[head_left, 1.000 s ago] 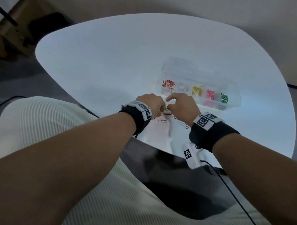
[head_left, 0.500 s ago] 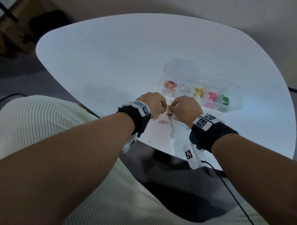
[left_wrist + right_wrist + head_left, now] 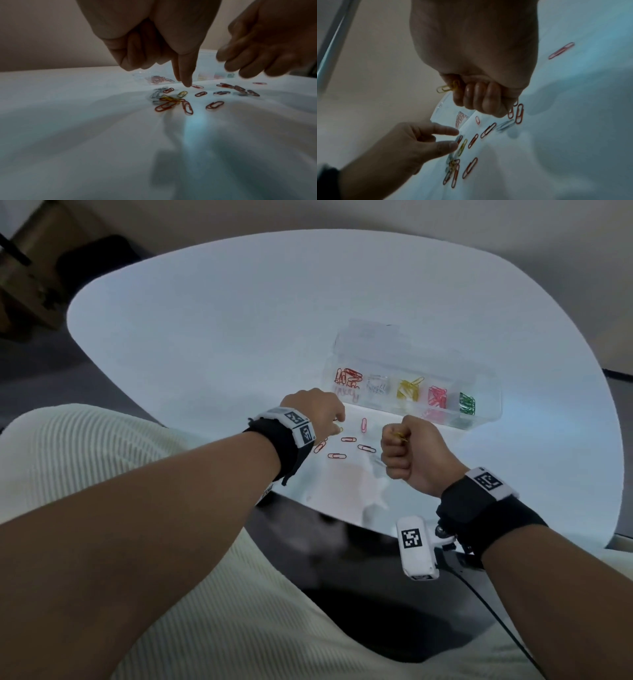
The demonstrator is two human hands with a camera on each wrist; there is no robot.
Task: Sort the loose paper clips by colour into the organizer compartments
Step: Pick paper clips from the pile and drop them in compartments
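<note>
Loose paper clips (image 3: 347, 440), mostly red with some silver, lie on the white table in front of the clear organizer (image 3: 411, 361). Its compartments hold red, silver, yellow (image 3: 409, 390), pink and green clips. My right hand (image 3: 394, 440) is a fist gripping yellow clips (image 3: 447, 87) above the table, right of the pile. My left hand (image 3: 456, 138) hovers over the pile with index finger and thumb extended and apart, holding nothing, just beside a loose yellow clip (image 3: 462, 146). In the left wrist view the index finger (image 3: 186, 75) points down at the clips.
The organizer's clear lid (image 3: 373, 330) stands open behind it. The table's near edge (image 3: 325, 508) runs just below the pile, with my lap in cream clothing beneath. A cable (image 3: 496, 621) trails from the right wrist camera.
The hands were together over the pile, pinching a yellow clip. The right hand has pulled away to the right with yellow clips in its fist; the left stays over the pile.
</note>
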